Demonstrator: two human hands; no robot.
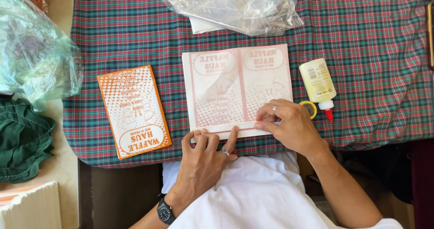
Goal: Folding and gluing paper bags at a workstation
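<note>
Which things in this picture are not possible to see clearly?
Head view:
- Lower fold of the pink sheet: partly covered by the left hand and right hand.
- Yellow ring: half behind the right hand.
- White paper: under the clear bag.
- Green cloth: cut off by the left edge.

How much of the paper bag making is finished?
One orange printed bag already lies flat and finished-looking on the plaid cloth. Right now the left hand and right hand press a fold along the near edge of the pale pink printed sheet. The glue bottle lies beside it, capped, so gluing that sheet probably is not done. More sheets seem to wait under the clear plastic.
</note>
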